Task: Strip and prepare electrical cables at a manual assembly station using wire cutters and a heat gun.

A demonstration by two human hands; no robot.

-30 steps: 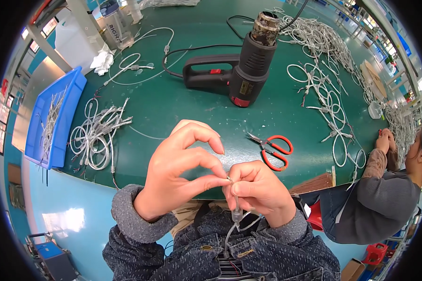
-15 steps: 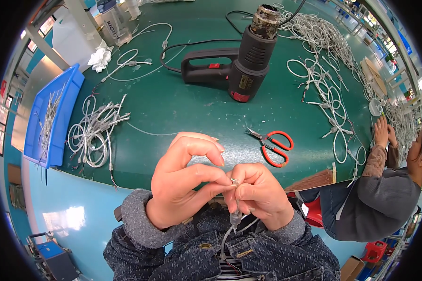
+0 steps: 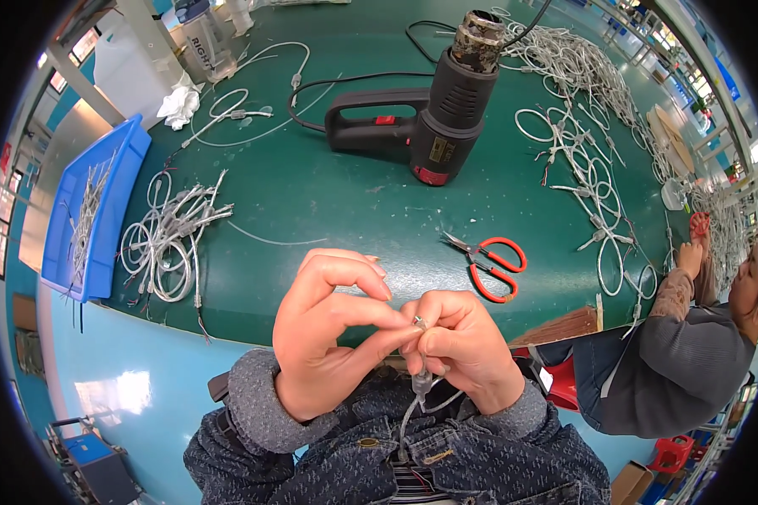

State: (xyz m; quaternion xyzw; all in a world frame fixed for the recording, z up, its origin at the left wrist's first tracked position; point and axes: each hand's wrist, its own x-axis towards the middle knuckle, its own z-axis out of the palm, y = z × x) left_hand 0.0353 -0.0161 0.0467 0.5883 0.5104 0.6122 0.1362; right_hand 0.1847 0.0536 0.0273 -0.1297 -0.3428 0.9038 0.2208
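Note:
A grey cable with a clear moulded bulge hangs from between my hands, close to my jacket. My right hand is closed on it, the thumb and forefinger gripping just below the cable's upper end. With thumb and forefinger, my left hand pinches at the small bared end, its other fingers curled above. The fine strands at that tip are too small to make out well. Red-handled scissors lie on the green table just beyond my right hand, blades slightly apart.
A black heat gun stands nozzle up on the table. To the left are a bundle of cables and a blue tray of wires. More cables lie right, where a co-worker sits.
My left fingertips have shifted slightly at the cable's end, and the cable's lower part has swung a little. At the right, the co-worker's hands have moved and now show something red.

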